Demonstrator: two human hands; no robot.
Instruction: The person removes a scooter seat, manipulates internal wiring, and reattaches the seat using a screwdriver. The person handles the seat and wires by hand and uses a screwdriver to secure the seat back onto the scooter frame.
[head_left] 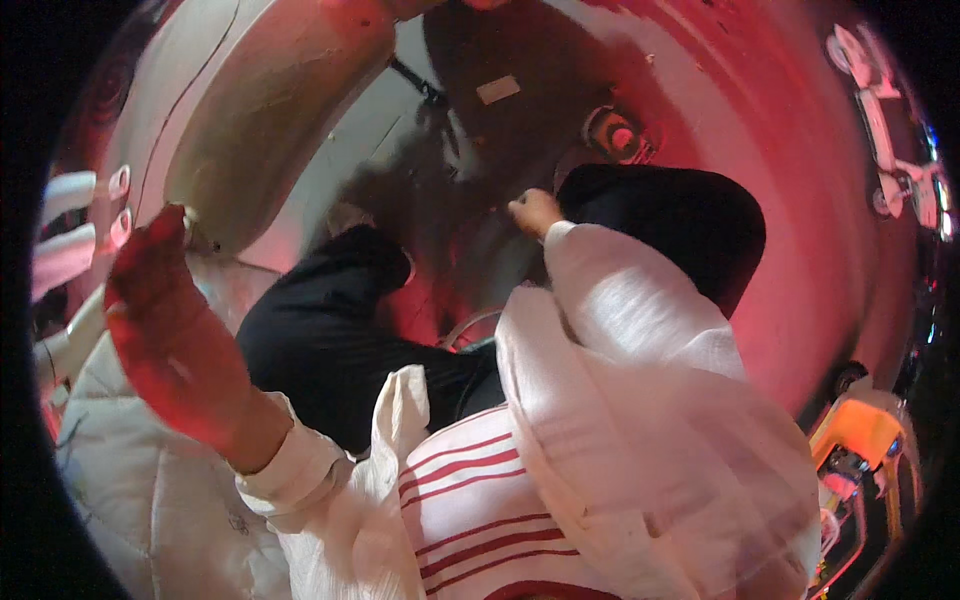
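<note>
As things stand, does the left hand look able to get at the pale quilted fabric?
Probably yes: the left hand looks empty, and the pale quilted fabric shows next to it, with nothing visible between.

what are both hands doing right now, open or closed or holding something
Left hand: open, nothing seen in it.
Right hand: fingers look curled; whether fully closed or holding something cannot be told.
</note>
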